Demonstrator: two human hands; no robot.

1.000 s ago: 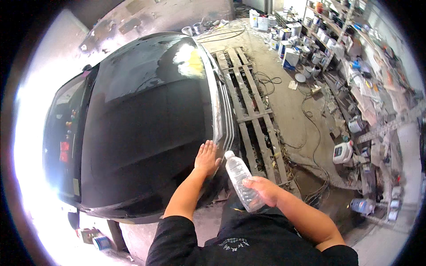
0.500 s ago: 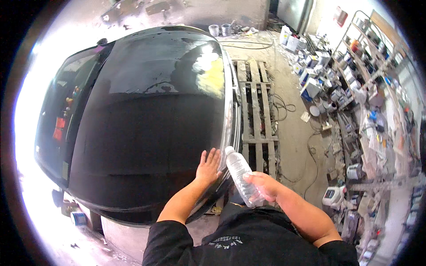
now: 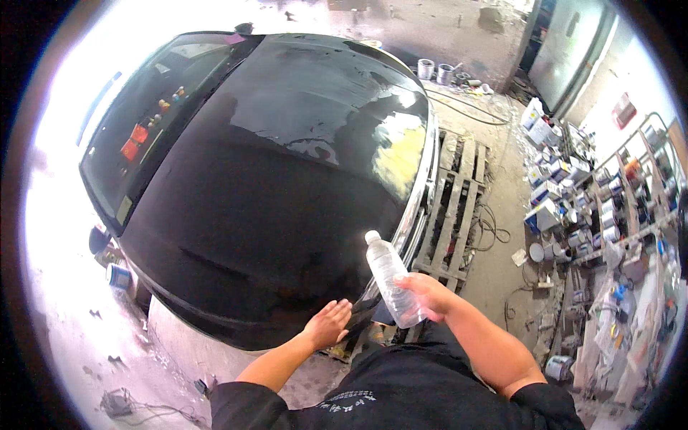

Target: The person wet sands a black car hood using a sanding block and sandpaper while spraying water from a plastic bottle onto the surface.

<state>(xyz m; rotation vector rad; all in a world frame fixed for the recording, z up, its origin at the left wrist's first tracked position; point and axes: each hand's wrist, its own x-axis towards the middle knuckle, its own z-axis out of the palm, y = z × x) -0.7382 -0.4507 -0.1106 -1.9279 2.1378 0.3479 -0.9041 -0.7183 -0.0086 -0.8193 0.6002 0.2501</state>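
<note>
My left hand (image 3: 330,324) lies flat, palm down, at the near front corner of a car's black hood (image 3: 244,208), with its fingers extended. To its right, my right hand (image 3: 424,292) is closed around the lower part of a clear plastic bottle (image 3: 390,276). The bottle tilts, its white cap pointing away from me over the front edge of the hood. Liquid in it is hard to make out. Farther up the hood, a yellow and whitish patch (image 3: 400,159) shows near the front edge, beside glossy, wet-looking streaks.
A wooden pallet (image 3: 459,208) lies in front of the car. Along the right stand many cans (image 3: 552,215) and a cluttered rack (image 3: 631,236). Cables (image 3: 494,228) lie on the floor. Open buckets (image 3: 444,73) stand by the back wall, and a blue-and-white can (image 3: 118,276) is at the left.
My left hand has slid over the hood toward its near corner. My right hand keeps hold of the bottle. The view has swung, so the car sits farther right and tilted.
</note>
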